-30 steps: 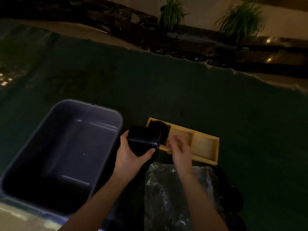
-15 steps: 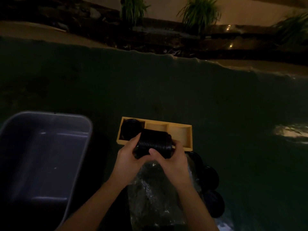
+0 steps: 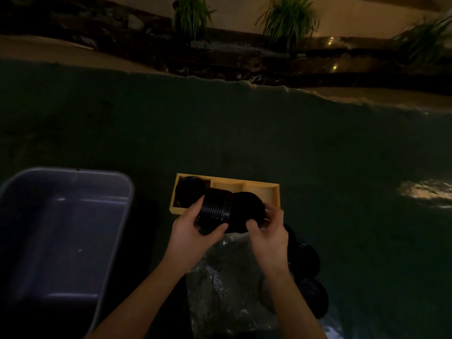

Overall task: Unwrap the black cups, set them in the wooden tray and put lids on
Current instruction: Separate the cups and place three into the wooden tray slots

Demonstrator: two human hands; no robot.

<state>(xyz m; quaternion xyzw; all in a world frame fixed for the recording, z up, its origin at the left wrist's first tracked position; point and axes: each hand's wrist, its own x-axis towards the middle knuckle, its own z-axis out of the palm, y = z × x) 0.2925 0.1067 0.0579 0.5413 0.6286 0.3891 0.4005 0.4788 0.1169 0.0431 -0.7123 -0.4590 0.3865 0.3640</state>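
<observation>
A wooden tray with three compartments lies on the dark green cloth; a black cup sits in its left compartment. My left hand grips a sideways stack of black ribbed cups just in front of the tray. My right hand holds one black cup at the stack's right end, partly drawn away from it. Crumpled clear plastic wrap lies below my hands. Black round lids rest to the right of my right forearm.
A large grey plastic bin stands at the left, open and dark inside. The green cloth's far edge meets a bed of soil with grassy plants. A bright light patch lies on the cloth at the right.
The view shifted left to right. My hands brought the cup stack in front of the tray, and my right hand has pulled one cup out from the stack's right end.
</observation>
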